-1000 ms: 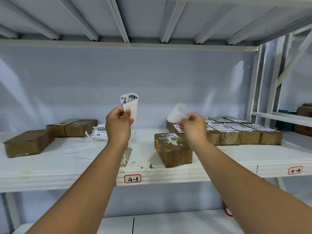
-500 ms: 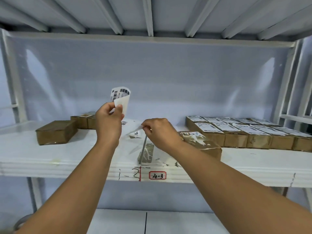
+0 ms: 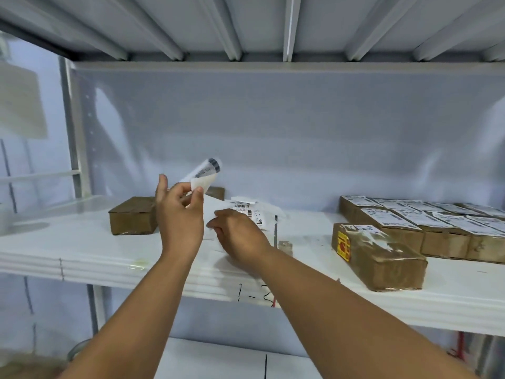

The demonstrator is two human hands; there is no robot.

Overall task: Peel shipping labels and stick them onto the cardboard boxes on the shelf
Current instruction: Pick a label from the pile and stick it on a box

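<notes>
The person's left hand (image 3: 180, 214) is raised above the shelf (image 3: 109, 265), pinching the lower corner of a label (image 3: 203, 173) between thumb and fingertips. One finger stands straight up on the outer side of that hand. The label curls up and away from the hand, its printed side with a dark barcode at the far end and its blank underside nearest the fingers.

The right hand (image 3: 237, 231) is lower, just beside the left wrist and down at shelf level. Its fingers are curled toward the white surface, and I cannot tell whether they hold anything. Just beyond its knuckles lies a heap of loose labels (image 3: 246, 212), barcodes facing up.

Outward from the left hand, close by it, a plain box (image 3: 132, 216) sits on the shelf with its top bare. Well out from the right hand, near the shelf's front edge, a taped box (image 3: 379, 258) lies at an angle, with torn paper on top and a red and yellow sticker on its end. Behind it stand labelled boxes (image 3: 410, 222) in rows, touching side by side.
</notes>
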